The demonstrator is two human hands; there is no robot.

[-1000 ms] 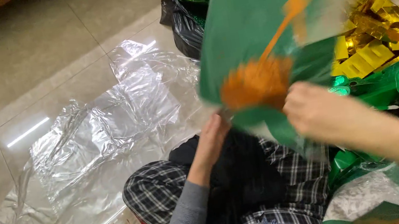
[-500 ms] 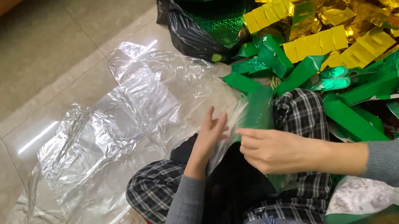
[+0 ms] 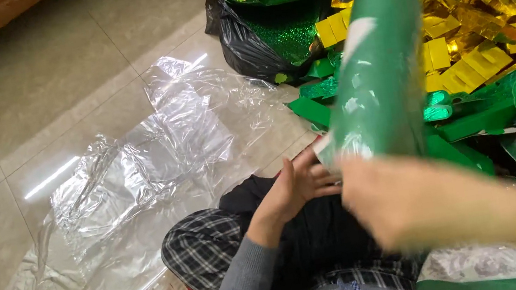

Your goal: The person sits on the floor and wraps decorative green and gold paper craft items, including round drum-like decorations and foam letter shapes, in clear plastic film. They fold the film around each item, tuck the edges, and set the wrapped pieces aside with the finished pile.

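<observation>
Green roll [image 3: 374, 71] upright — gripped between both hands.

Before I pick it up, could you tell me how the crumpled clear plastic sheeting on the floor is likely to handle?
The clear plastic sheeting looks thin and creased all over, so it will probably be floppy and sag when lifted. It seems light for its spread, so a push would likely bunch it rather than slide it whole. Its glossy surface on the shiny tile floor suggests it may be slippery.
</observation>
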